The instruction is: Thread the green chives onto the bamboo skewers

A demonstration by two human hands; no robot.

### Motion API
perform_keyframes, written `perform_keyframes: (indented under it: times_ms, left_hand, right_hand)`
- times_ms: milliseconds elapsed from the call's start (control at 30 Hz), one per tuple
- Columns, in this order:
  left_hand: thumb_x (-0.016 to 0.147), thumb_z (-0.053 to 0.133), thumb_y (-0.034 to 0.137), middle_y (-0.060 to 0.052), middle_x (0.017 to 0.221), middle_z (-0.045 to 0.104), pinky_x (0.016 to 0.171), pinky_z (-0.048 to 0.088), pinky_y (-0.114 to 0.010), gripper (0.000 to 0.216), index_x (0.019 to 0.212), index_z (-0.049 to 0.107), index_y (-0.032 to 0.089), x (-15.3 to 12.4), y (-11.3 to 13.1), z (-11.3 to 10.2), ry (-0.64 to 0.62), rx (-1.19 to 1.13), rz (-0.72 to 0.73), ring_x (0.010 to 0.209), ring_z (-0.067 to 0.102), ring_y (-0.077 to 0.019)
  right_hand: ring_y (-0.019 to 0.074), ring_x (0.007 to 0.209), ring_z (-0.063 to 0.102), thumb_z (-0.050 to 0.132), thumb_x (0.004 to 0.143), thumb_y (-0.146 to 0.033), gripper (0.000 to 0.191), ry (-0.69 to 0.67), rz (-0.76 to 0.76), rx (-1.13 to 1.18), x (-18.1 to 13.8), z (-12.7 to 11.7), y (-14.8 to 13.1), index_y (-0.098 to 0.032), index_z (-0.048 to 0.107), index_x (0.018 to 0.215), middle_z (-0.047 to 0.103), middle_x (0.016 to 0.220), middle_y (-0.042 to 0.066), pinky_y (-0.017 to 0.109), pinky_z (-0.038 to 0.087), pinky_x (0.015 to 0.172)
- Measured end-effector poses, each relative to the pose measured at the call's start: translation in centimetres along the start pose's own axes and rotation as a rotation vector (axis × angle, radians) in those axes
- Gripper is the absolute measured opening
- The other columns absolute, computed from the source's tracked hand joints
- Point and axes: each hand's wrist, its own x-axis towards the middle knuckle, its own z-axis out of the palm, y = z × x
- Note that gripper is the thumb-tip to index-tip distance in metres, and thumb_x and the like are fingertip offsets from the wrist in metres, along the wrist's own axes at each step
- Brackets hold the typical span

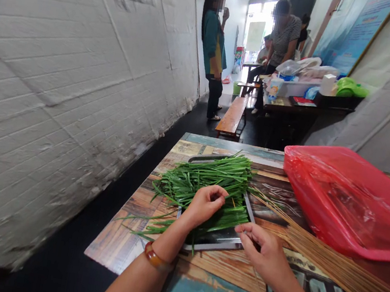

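A pile of green chive leaves [207, 180] lies on a metal tray [218, 242] on the painted wooden table [216, 289]. My left hand [206, 202] rests on the chives with its fingers curled, pinching some leaves. My right hand [262, 249] is at the tray's near right corner, fingers pinched together on a thin bamboo skewer that is hard to make out. A bundle of bamboo skewers [332, 261] lies to the right of my right hand.
A red basin lined with a red plastic bag [350, 202] stands at the table's right. A white brick wall [57, 93] runs along the left. Farther back are a wooden bench [233, 115], a cluttered table [299, 101] and two people standing.
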Motion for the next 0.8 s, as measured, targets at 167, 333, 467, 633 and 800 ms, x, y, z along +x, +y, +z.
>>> perform_keyframes:
  times_ms: [167, 333, 467, 633, 800]
  left_hand:
    - [0.072, 0.056, 0.020, 0.002, 0.063, 0.055, 0.054, 0.035, -0.018, 0.010, 0.073, 0.062, 0.012, 0.0, 0.1, 0.1, -0.005, -0.044, -0.009, 0.057, 0.045, -0.0074]
    - [0.074, 0.058, 0.023, 0.000, 0.064, 0.058, 0.055, 0.037, -0.019, 0.013, 0.074, 0.065, 0.011, -0.2, 0.4, 0.3, -0.009, -0.042, -0.017, 0.059, 0.048, -0.0083]
    - [0.073, 0.060, 0.023, -0.002, 0.068, 0.063, 0.058, 0.040, -0.020, 0.014, 0.074, 0.067, 0.012, -0.3, 0.8, 0.4, 0.019, -0.018, -0.015, 0.061, 0.052, -0.0100]
    - [0.073, 0.060, 0.024, -0.002, 0.067, 0.064, 0.059, 0.041, -0.021, 0.014, 0.071, 0.067, 0.012, -0.3, 1.1, 0.4, 0.025, -0.004, 0.001, 0.061, 0.053, -0.0103]
    - [0.073, 0.059, 0.021, -0.001, 0.066, 0.063, 0.060, 0.041, -0.021, 0.012, 0.070, 0.067, 0.013, -0.4, 1.3, 0.4, 0.018, 0.015, 0.014, 0.061, 0.053, -0.0103]
  right_hand:
    - [0.0173, 0.074, 0.065, 0.045, 0.087, -0.031, 0.026, 0.013, 0.009, 0.053, -0.1, -0.2, -0.4, -0.018, 0.067, 0.085, 0.071, 0.080, 0.005, 0.026, 0.048, 0.066]
    - [0.0176, 0.074, 0.067, 0.046, 0.086, -0.030, 0.024, 0.018, 0.038, 0.059, -0.3, -0.3, -0.7, -0.019, 0.067, 0.085, 0.072, 0.081, 0.004, 0.026, 0.050, 0.067]
    - [0.0183, 0.077, 0.068, 0.046, 0.086, -0.029, 0.023, 0.012, 0.043, 0.068, -0.4, -0.3, -0.7, -0.019, 0.067, 0.086, 0.073, 0.084, 0.005, 0.027, 0.051, 0.069]
    - [0.0187, 0.077, 0.068, 0.046, 0.086, -0.029, 0.023, 0.010, 0.045, 0.069, -0.4, -0.2, -0.4, -0.020, 0.067, 0.087, 0.073, 0.085, 0.005, 0.027, 0.051, 0.067]
    - [0.0183, 0.078, 0.068, 0.046, 0.087, -0.029, 0.024, 0.002, 0.064, 0.082, -0.4, -0.2, -0.3, -0.019, 0.067, 0.087, 0.073, 0.085, 0.004, 0.027, 0.051, 0.068]
